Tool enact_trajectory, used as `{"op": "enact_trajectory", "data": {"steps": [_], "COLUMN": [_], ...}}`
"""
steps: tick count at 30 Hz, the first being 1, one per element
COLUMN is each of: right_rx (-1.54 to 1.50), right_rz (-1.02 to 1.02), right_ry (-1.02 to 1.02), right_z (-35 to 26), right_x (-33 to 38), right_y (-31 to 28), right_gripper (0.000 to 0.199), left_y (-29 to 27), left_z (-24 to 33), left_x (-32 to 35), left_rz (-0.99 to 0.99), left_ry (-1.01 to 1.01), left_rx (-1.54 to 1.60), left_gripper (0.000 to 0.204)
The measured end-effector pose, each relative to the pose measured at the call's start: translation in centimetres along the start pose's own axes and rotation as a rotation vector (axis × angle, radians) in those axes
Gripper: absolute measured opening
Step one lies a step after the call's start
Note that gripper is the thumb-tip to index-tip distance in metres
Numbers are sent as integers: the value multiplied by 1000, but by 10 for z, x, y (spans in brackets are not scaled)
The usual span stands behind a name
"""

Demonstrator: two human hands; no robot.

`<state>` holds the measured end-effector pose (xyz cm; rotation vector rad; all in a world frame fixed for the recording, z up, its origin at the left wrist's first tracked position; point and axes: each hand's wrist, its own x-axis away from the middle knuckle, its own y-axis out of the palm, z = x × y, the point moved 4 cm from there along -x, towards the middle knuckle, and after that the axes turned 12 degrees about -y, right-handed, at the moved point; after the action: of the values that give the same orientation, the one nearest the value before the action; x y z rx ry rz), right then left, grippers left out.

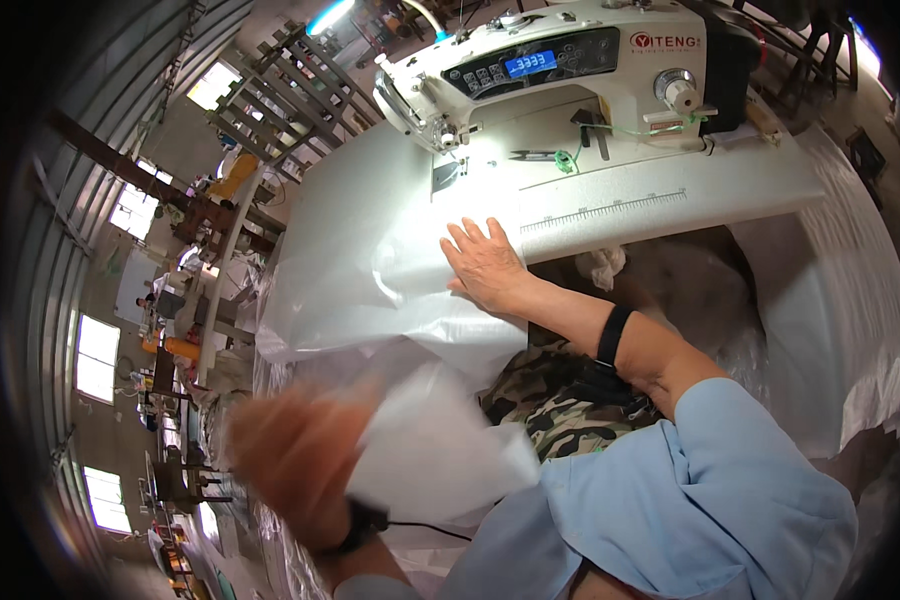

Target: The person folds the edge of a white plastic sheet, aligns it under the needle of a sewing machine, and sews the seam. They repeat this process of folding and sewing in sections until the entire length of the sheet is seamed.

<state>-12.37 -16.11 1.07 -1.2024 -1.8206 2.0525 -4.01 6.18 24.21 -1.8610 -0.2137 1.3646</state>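
Observation:
My right hand (485, 268) lies flat, fingers spread, on the pale sheet-covered table near the sewing machine's (545, 70) needle area. My left hand (300, 455) is at the lower left, smeared by motion. Beside it a piece of thin white sheet material (435, 440) hangs over my lap, also partly blurred. Whether the left fingers grip that sheet cannot be made out. Translucent plastic sheeting (345, 300) drapes over the table's left front corner. The machine's lamp lights the spot just beyond my right fingertips.
Small thread snips (535, 155) and green thread (566, 161) lie on the machine bed. A printed ruler scale (605, 207) runs along the table (770, 180). Right of my lap is a cut-out with crumpled plastic (685, 285). A rack (290, 95) and workbenches stand at the left.

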Motion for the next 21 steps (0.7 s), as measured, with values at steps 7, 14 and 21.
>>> {"op": "enact_trajectory", "data": {"steps": [7, 14, 21], "right_rx": [-418, -194, -263], "right_rz": [410, 222, 190], "right_ry": [-419, 17, 76], "right_z": [47, 113, 108], "right_x": [32, 30, 10], "right_y": [-30, -41, -30], "right_gripper": [24, 17, 13], "left_y": [249, 327, 334], "left_z": [-68, -126, -134], "left_x": [-43, 4, 13], "left_rz": [-256, -383, -446], "left_ry": [-46, -705, -804], "left_rx": [201, 731, 874], "left_gripper": [17, 22, 17]}}
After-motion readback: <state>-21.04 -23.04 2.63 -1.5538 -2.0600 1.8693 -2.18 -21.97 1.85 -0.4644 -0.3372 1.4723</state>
